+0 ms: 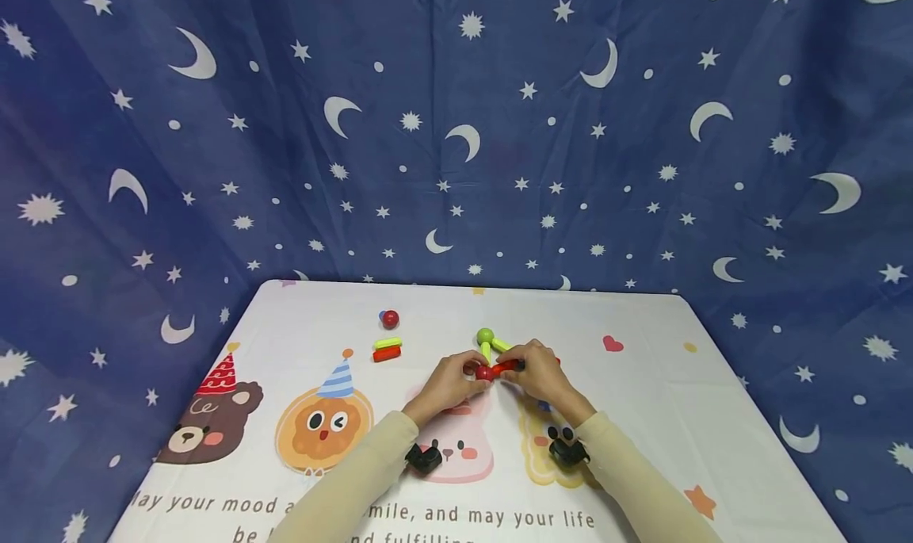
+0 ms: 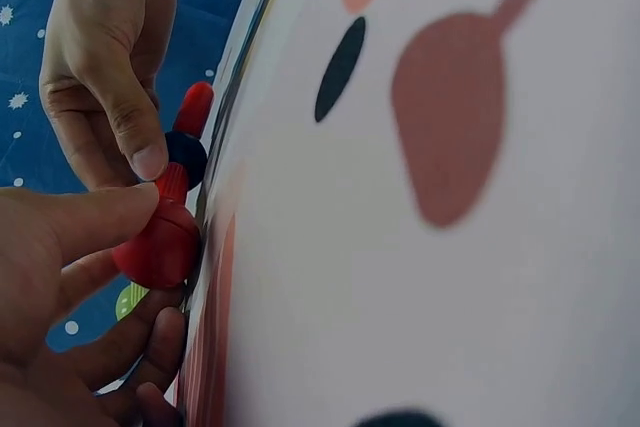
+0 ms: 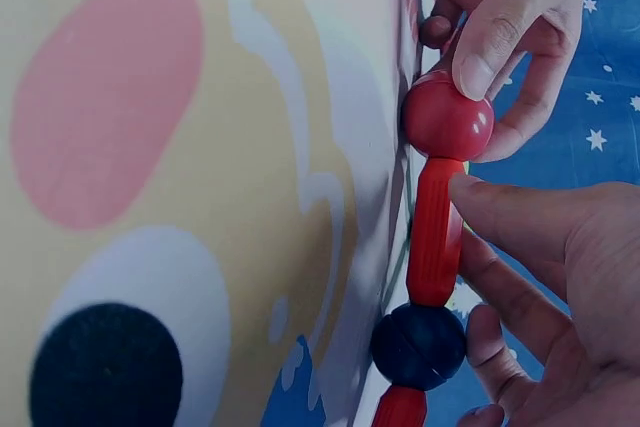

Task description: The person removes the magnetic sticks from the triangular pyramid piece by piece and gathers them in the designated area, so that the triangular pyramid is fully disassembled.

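My left hand (image 1: 451, 384) pinches a red ball (image 3: 448, 119) between thumb and fingers. On the other side, my right hand (image 1: 540, 375) pinches the ribbed red rod (image 3: 435, 235) that meets this ball. At the rod's far end is a dark blue ball (image 3: 420, 347), touched by fingers of the right hand, and a second red rod (image 2: 195, 109) extends beyond it. Just behind the hands in the head view lies a green ball (image 1: 485, 335) with two yellow-green rods (image 1: 486, 352) running from it; their near ends are partly hidden by the hands.
Left of the hands, a loose yellow-green rod (image 1: 387, 342) lies beside a loose red rod (image 1: 387, 354). Farther back sits another red ball (image 1: 390, 319), partly covering a blue piece. A printed white cloth (image 1: 628, 432) covers the table, with a dark blue starry curtain (image 1: 499, 75) behind it.
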`<control>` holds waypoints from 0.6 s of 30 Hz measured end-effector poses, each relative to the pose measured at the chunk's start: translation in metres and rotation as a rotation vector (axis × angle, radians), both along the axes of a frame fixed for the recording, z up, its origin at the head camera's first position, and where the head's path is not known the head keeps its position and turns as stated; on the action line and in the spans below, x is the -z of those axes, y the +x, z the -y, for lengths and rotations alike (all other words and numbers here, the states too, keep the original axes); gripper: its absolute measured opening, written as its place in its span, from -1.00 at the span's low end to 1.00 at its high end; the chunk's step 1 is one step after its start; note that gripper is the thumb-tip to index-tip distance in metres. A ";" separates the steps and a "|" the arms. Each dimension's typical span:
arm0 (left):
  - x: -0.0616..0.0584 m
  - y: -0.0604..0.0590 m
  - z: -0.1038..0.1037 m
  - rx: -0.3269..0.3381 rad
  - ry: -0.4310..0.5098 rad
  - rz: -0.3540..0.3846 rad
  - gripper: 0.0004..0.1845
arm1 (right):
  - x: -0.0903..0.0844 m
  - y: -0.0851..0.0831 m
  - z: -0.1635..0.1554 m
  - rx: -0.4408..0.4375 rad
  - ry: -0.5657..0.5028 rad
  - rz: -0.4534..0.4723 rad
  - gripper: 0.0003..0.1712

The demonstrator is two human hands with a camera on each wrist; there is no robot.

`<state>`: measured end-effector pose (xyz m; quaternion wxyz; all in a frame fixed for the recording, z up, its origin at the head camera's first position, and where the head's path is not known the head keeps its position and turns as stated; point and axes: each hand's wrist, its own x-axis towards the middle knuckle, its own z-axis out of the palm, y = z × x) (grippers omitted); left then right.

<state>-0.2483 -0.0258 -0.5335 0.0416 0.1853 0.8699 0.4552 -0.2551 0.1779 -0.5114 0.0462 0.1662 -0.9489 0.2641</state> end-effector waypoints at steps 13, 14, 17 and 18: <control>0.000 -0.001 -0.003 -0.023 -0.027 0.002 -0.68 | 0.001 -0.004 0.001 -0.027 0.032 -0.031 -0.72; 0.000 -0.001 -0.003 -0.022 -0.027 0.001 -0.68 | 0.002 -0.004 0.001 -0.028 0.039 -0.035 -0.72; 0.001 -0.001 -0.003 -0.018 -0.018 -0.004 -0.68 | 0.001 -0.004 0.001 -0.037 0.059 -0.045 -0.72; 0.001 -0.001 -0.003 -0.018 -0.018 -0.003 -0.68 | 0.001 -0.005 0.001 -0.039 0.065 -0.048 -0.72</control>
